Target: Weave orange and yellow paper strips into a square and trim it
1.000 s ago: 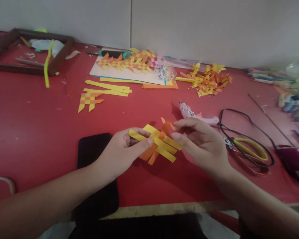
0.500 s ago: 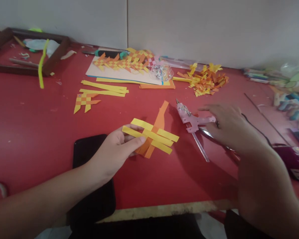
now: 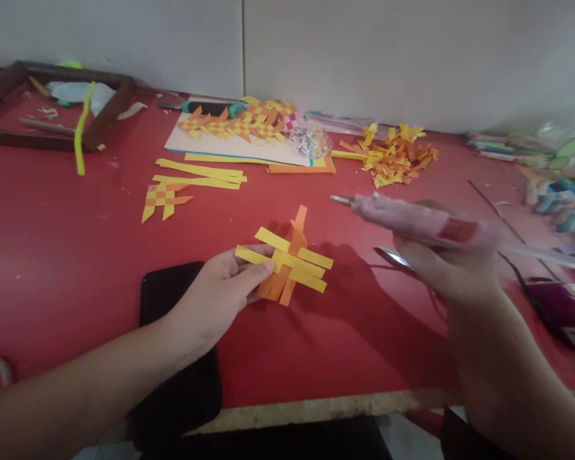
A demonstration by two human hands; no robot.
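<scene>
A: Hands? Left hand (image 3: 220, 291) is pinching the weave (image 3: 287, 262) just above the table (image 3: 76, 255); right hand (image 3: 448, 271) is gripping the glue gun (image 3: 402, 217), nozzle aiming at it.
B: Progress?
A: Strips are interlacing partway, ends loose, no glue visible. Farther back, one finished piece (image 3: 164, 198), spare strips (image 3: 199, 174), scraps (image 3: 393, 153).
</scene>
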